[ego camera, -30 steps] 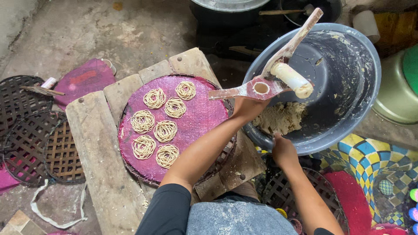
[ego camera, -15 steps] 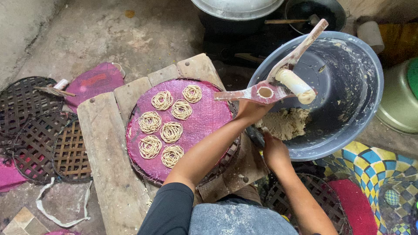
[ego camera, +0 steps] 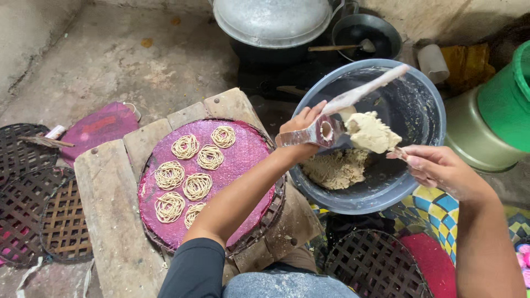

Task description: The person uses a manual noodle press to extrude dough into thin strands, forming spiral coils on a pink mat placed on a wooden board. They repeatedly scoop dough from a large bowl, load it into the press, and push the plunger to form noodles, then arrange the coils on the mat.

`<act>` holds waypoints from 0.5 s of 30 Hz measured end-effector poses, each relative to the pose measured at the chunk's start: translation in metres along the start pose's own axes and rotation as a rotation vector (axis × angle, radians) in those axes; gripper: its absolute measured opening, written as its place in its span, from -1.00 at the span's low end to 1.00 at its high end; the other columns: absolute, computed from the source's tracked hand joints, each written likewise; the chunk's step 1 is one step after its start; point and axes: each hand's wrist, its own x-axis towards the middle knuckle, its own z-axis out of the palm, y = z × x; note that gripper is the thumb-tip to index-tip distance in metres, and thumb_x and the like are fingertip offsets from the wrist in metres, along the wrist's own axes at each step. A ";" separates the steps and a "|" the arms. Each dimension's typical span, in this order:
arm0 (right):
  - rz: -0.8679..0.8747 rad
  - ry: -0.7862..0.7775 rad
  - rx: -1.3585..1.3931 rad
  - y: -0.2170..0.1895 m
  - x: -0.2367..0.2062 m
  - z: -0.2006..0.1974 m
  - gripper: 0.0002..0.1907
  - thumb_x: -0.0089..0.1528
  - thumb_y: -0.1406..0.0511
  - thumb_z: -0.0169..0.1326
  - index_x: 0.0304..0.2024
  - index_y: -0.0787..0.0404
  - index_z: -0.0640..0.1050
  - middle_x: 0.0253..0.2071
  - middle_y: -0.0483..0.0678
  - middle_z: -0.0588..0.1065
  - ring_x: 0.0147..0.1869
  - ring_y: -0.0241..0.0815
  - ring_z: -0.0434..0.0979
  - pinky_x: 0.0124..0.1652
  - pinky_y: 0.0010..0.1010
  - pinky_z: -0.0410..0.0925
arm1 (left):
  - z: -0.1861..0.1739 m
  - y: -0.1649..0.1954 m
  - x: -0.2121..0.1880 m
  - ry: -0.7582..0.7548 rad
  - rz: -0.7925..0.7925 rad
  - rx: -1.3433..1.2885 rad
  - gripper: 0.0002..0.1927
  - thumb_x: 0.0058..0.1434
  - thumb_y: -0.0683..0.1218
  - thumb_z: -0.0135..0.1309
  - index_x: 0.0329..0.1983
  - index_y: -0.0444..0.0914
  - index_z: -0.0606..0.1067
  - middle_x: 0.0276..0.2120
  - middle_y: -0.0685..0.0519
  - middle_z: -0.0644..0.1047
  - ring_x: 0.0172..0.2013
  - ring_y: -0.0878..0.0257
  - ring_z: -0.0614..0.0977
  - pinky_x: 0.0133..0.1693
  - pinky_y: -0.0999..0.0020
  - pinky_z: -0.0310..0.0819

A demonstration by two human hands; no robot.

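A: Which step does the view show?

B: Loading, as I judge it. The left hand [ego camera: 301, 128] grips a metal press [ego camera: 323, 131] by its handle, holding it over the grey basin [ego camera: 425, 110]. The right hand [ego camera: 436, 168], fingers half curled, carries a lump of dough [ego camera: 372, 132] against the press, beside its round opening; whether it pinches the lump or only props it I cannot tell.

A: And the rest of the dough?

B: A mound [ego camera: 334, 168] lies in the basin's bottom. 7 noodle coils [ego camera: 190, 171] sit on the pink mat [ego camera: 243, 160], on a round woven tray on the plank worktop [ego camera: 110, 209].

A: What would the next move call for?

B: Probably steadying the press while the lump is pushed fully into the opening.

A: Pose?

B: The left forearm crosses above the mat, wrist bent back; the right arm reaches in from the lower right, palm down.
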 end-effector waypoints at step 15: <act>-0.680 0.269 -1.615 -0.081 0.031 0.103 -0.95 0.19 0.34 0.02 -0.31 0.10 0.52 -0.38 -0.12 0.54 -0.25 -0.12 0.64 -0.29 -0.25 0.47 | 0.034 0.000 -0.010 -0.256 -0.154 -0.194 -0.24 -0.02 0.03 0.32 0.33 0.06 0.40 0.02 0.01 0.59 -0.08 0.01 0.65 -0.08 0.12 0.54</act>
